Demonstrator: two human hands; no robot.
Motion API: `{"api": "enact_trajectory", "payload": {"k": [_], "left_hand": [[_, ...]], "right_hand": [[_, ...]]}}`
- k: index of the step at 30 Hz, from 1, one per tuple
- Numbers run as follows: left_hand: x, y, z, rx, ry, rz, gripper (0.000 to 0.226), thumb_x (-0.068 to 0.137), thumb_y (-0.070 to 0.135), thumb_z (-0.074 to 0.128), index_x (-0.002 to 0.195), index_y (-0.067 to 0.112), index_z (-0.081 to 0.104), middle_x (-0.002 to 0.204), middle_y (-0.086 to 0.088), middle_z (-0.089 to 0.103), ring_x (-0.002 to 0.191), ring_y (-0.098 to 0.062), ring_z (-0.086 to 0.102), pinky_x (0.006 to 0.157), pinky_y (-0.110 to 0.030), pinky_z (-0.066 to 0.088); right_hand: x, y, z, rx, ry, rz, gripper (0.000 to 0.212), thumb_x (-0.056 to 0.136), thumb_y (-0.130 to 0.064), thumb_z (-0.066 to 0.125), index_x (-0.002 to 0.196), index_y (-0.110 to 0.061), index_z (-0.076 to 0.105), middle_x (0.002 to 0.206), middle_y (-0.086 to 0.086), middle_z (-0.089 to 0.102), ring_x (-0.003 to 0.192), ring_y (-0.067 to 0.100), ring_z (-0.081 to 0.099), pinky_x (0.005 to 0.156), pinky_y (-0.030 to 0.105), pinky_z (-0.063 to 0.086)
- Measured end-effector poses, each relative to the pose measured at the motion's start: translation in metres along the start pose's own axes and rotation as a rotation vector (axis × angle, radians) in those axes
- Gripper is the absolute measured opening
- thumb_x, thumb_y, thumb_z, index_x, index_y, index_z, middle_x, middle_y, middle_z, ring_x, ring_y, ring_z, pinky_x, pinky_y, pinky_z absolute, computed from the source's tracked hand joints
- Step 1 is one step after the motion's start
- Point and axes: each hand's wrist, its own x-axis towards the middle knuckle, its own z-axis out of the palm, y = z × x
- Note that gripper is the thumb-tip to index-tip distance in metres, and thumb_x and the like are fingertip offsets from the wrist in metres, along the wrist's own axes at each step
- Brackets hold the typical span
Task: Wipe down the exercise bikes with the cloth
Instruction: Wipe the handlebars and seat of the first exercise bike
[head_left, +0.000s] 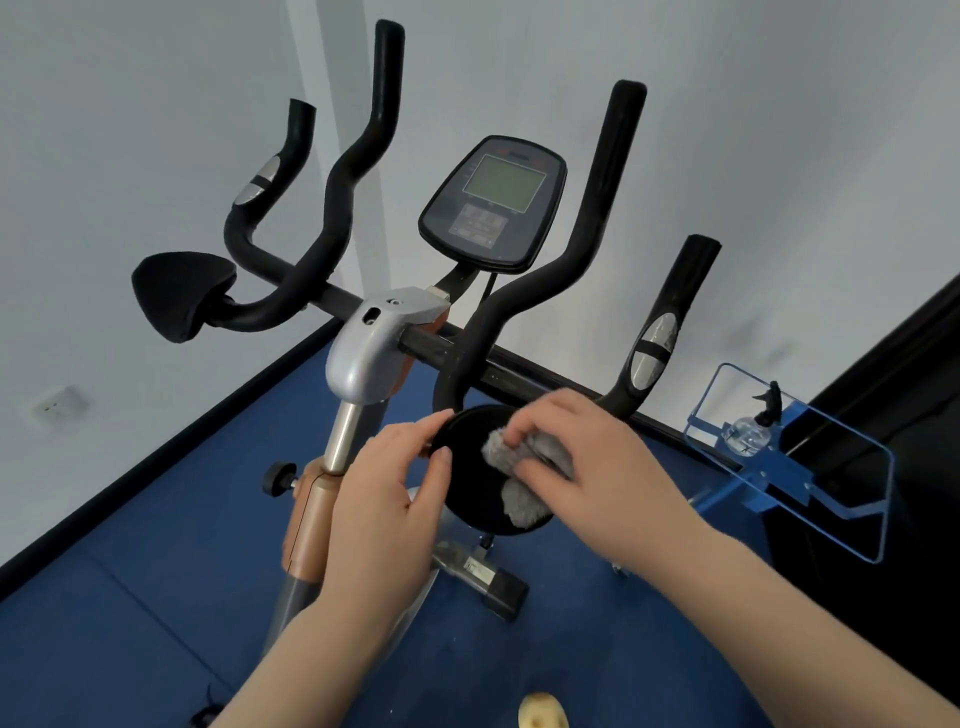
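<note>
An exercise bike (366, 358) with black foam handlebars, a grey stem and a console (492, 200) stands before me. Its right elbow pad (470, 488) is a round black disc low in the middle of the view. My right hand (587, 462) presses a crumpled grey cloth (519, 473) onto that pad. My left hand (395, 493) grips the pad's left rim between thumb and fingers. The left elbow pad (176, 293) sits bare at the far left.
A blue stand with a clear acrylic tray (852, 467) at the right holds a spray bottle (750, 434). Blue carpet covers the floor, with white walls behind and a wall socket (60, 405) low on the left. A dark panel rises at the far right.
</note>
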Motion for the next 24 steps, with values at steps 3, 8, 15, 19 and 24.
{"api": "enact_trajectory", "payload": {"k": [3,8,15,19,24], "left_hand": [[0.001,-0.001,-0.001,0.017,0.009,0.007,0.030,0.091,0.018,0.056,0.115,0.034,0.062,0.101,0.021,0.064,0.104,0.002,0.055,0.085,-0.014,0.042],[0.002,0.003,0.010,0.153,0.040,0.034,0.034,0.090,0.019,0.056,0.122,0.030,0.057,0.106,0.023,0.057,0.105,0.007,0.050,0.089,-0.005,0.036],[0.003,0.004,0.035,0.220,0.110,-0.014,0.033,0.090,0.023,0.056,0.122,0.030,0.053,0.112,0.015,0.054,0.111,-0.003,0.044,0.091,-0.007,0.028],[0.003,0.011,0.052,0.256,0.210,-0.046,0.030,0.091,0.021,0.053,0.120,0.029,0.052,0.115,0.014,0.051,0.111,-0.001,0.038,0.094,-0.003,0.021],[0.010,0.014,0.068,0.317,0.359,-0.079,0.026,0.093,0.026,0.050,0.118,0.027,0.056,0.122,0.012,0.050,0.115,-0.003,0.034,0.098,-0.003,0.013]], "right_hand": [[-0.003,0.000,-0.012,0.124,-0.015,0.117,0.017,0.079,-0.020,0.069,0.086,-0.032,0.059,0.092,-0.014,0.054,0.086,-0.001,0.051,0.076,0.020,0.041],[-0.005,-0.003,0.019,0.039,0.236,0.118,0.020,0.087,-0.017,0.059,0.098,-0.033,0.054,0.100,-0.016,0.044,0.089,0.003,0.051,0.069,0.020,0.046],[-0.024,0.003,-0.010,0.369,0.101,0.128,0.021,0.081,-0.013,0.068,0.085,-0.032,0.059,0.095,-0.016,0.055,0.093,0.002,0.056,0.072,0.010,0.043],[0.013,0.031,-0.034,0.262,0.275,0.008,0.019,0.083,-0.012,0.067,0.091,-0.028,0.059,0.097,-0.014,0.056,0.095,0.003,0.054,0.078,0.011,0.042],[0.033,0.075,-0.041,-0.078,0.061,-0.211,0.012,0.084,-0.018,0.068,0.092,-0.025,0.063,0.096,-0.016,0.055,0.092,0.005,0.052,0.080,0.021,0.044]]}}
